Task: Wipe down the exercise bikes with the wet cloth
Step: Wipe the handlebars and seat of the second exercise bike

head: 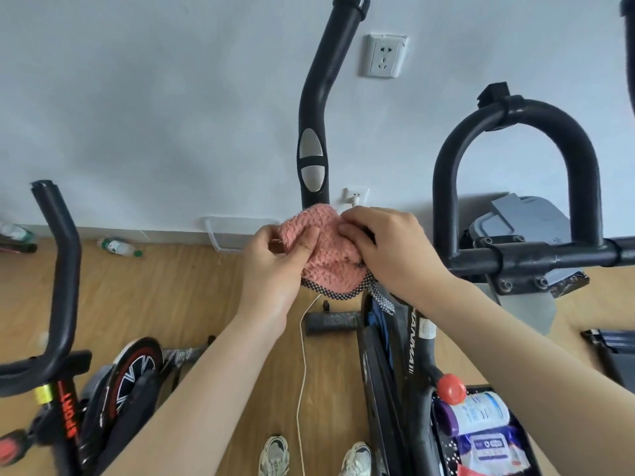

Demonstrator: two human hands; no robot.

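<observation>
A fluffy pink cloth [326,255] with a dark dotted trim is bunched at the foot of a black handlebar [314,139] of the middle exercise bike [412,338]. My left hand [275,266] pinches the cloth's left side with thumb and fingers. On the right side, my right hand [388,245] grips the cloth with curled fingers. The handlebar rises from under the cloth, with two silver pads on it. Its base is hidden by the cloth.
A second bike [62,389] with a red-rimmed flywheel stands at the left. A looped black handlebar [515,187] is on the right. A white cable [302,372] hangs down to the wooden floor. A bag with a can and wipes [481,434] sits at the lower right. Bottles lie by the wall.
</observation>
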